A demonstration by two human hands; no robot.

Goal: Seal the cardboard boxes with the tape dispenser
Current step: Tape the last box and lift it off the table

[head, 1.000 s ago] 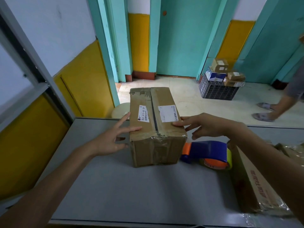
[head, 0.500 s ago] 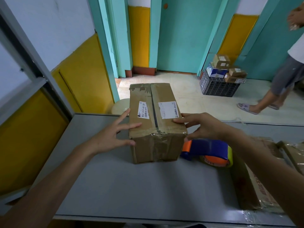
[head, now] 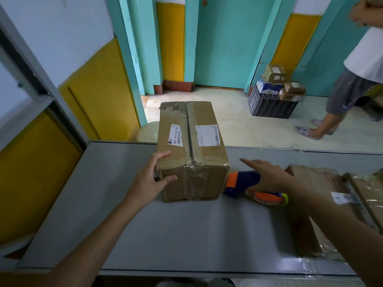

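A brown cardboard box [head: 191, 141] with two white labels and old tape along its top seam stands on the grey table [head: 165, 235]. My left hand [head: 149, 181] grips its near left corner, thumb on the front face. A blue and orange tape dispenser [head: 246, 184] lies on the table just right of the box. My right hand [head: 267, 176] rests over the dispenser with fingers spread, off the box. Whether it grips the dispenser I cannot tell.
A second cardboard box [head: 315, 204] wrapped in shiny tape sits at the table's right end. Beyond the table, a black crate [head: 269, 105] piled with small parcels stands on the tiled floor. A person in grey shorts [head: 350, 90] walks at the far right.
My right hand left the box's right top edge and dropped onto the tape dispenser. My left hand slid down to the box's near left corner. The person on the right walked further into view.
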